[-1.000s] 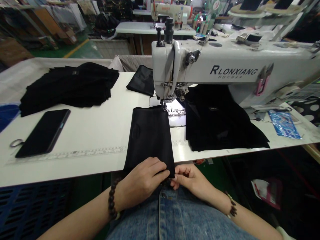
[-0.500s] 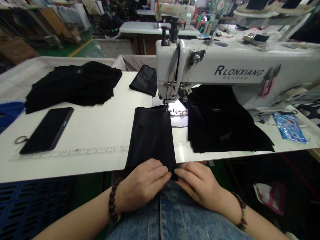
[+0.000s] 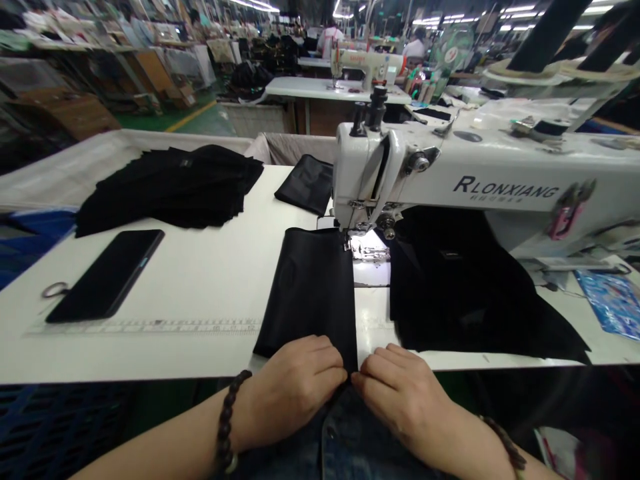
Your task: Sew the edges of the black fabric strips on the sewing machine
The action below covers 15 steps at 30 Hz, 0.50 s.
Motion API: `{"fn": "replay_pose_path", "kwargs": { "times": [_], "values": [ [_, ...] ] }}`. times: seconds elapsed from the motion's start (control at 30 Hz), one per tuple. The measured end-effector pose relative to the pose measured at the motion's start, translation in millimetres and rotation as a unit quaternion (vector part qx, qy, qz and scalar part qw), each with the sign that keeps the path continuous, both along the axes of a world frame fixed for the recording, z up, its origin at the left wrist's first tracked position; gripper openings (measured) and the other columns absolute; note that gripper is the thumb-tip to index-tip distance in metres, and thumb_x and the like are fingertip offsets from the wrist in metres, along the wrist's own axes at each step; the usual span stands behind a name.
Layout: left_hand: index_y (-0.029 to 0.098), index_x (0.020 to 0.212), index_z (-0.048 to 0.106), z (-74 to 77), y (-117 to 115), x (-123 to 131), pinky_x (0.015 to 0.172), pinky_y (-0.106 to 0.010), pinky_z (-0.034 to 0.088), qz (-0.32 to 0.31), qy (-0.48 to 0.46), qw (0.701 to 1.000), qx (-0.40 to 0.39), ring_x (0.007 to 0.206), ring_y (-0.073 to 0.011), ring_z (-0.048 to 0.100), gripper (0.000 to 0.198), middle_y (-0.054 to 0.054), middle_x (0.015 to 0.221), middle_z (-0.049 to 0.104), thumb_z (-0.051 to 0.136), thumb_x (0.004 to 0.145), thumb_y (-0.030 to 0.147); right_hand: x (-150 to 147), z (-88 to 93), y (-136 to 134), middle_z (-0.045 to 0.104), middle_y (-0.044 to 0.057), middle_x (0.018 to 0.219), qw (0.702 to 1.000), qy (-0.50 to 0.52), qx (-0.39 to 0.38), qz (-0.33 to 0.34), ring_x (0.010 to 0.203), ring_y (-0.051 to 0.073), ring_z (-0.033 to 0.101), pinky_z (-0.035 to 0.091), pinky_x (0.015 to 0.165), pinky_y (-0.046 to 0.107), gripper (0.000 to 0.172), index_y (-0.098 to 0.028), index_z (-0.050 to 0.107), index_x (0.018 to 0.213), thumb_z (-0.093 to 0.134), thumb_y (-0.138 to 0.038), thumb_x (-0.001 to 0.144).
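A folded black fabric piece (image 3: 315, 287) lies on the white table with its far right corner under the needle area of the sewing machine (image 3: 430, 167). My left hand (image 3: 300, 377) is closed on the near end of this piece, fingers pressed together. Beside it my right hand (image 3: 400, 393) pinches the piece's near right corner. The fingertips of both hands almost meet at the table's front edge. To the right lies a stack of black fabric (image 3: 465, 293), partly under the machine arm. Another black piece (image 3: 306, 183) lies behind the machine's head.
A pile of black fabric (image 3: 175, 183) and a dark phone (image 3: 107, 277) lie on the left. A ruler (image 3: 200, 325) runs along the table's front. Pink snips (image 3: 570, 212) hang on the machine; a blue packet (image 3: 613, 300) lies far right. People are in the background.
The view has tilted upward, showing more of the workshop and its lights. Both hands still hold the near end of the black piece, which lies much as before under the machine.
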<state>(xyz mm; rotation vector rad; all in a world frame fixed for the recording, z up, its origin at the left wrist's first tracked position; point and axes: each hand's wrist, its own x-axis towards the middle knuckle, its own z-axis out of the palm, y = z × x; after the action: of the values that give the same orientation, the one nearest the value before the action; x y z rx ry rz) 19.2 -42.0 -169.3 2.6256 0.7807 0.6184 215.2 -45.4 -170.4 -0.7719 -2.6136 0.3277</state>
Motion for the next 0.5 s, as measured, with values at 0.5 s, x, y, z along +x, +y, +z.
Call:
{"fn": "replay_pose_path", "kwargs": {
  "times": [0.5],
  "values": [
    [0.011, 0.076, 0.057, -11.7, 68, -1, 0.067, -0.029, 0.045, -0.033, 0.106, 0.993, 0.048, 0.071, -0.0165, 0.048, 0.021, -0.004, 0.074, 0.056, 0.04, 0.087, 0.008, -10, 10.3, 84, 0.053, -0.001, 0.061, 0.985, -0.168, -0.015, 0.041, 0.054, 0.012, 0.044, 0.029, 0.053, 0.027, 0.022, -0.017, 0.056, 0.063, 0.048, -0.012, 0.083]
  ]
}}
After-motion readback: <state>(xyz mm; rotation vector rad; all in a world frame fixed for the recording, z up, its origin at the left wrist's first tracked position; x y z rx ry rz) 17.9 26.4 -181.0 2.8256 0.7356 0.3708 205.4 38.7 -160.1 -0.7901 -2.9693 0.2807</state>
